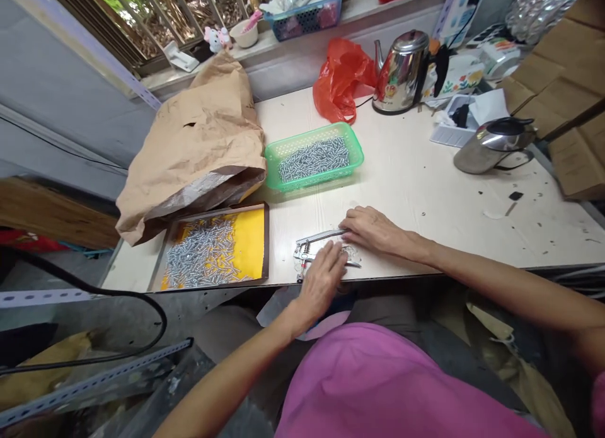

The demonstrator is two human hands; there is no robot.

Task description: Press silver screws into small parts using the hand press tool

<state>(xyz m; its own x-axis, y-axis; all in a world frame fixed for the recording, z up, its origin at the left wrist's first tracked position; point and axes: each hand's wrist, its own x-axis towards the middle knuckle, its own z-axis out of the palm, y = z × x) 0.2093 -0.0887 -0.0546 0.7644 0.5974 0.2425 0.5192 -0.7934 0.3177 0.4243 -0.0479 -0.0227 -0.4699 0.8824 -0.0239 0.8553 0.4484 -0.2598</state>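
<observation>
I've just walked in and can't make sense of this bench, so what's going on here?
A person sits at the table with both hands on a small metal tool lying near the front edge. The left hand covers its near side and the right hand rests flat on the far handle. Behind them is a green basket of screws. To the left, a yellow-lined tray holds more, partly under a paper bag.
</observation>
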